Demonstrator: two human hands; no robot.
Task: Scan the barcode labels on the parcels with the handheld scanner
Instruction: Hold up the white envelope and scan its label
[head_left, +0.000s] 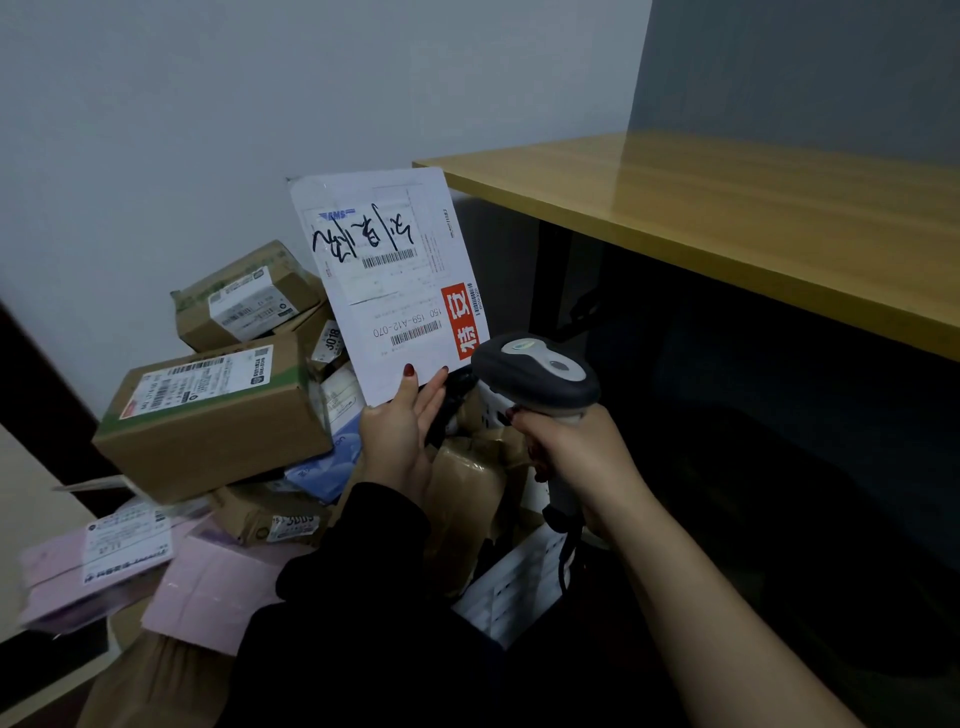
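My left hand (402, 436) holds up a flat white envelope parcel (389, 280) by its lower edge, thumb on the front and fingers behind. The envelope faces me upside down, with black handwriting, two barcode labels (415, 332) and a red sticker. My right hand (576, 457) grips the handle of a grey and white handheld scanner (535, 371). The scanner's head sits just below and right of the envelope's lower corner, pointing up toward it.
A heap of parcels lies at the left: a large cardboard box (213, 415), a smaller box (249, 296) behind it, pink mailers (208, 587) and brown bags. A wooden desk (753, 218) juts in at the right, dark space beneath. Grey wall behind.
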